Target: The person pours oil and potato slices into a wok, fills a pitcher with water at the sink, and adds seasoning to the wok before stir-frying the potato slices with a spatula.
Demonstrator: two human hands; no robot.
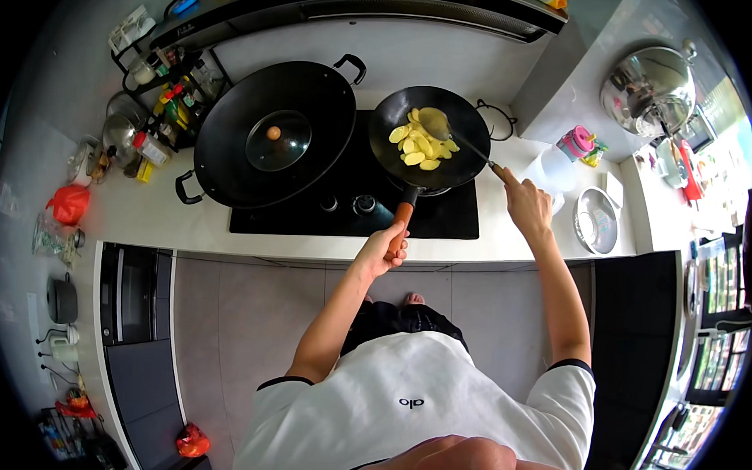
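Note:
My left hand (pixel 385 250) is wrapped round the orange-brown handle (pixel 402 219) of a black frying pan (pixel 389 111) on the right side of the stove. Yellow slices (pixel 414 145) lie in the middle of the pan, several of them overlapping. My right hand (pixel 528 205) holds the wooden end of a long metal spatula (pixel 470 145), fingers closed. The spatula's head rests among the slices at their upper right edge. To the left stands a large black wok (pixel 222 138) with a glass lid (pixel 267 152) in it.
Bottles and jars (pixel 169 112) stand at the back left, near a red bag (pixel 68 204). Right of the stove are a clear plastic container (pixel 551 168), a metal colander (pixel 597 220) and a pink container (pixel 575 141). The range hood (pixel 358 23) hangs over the back.

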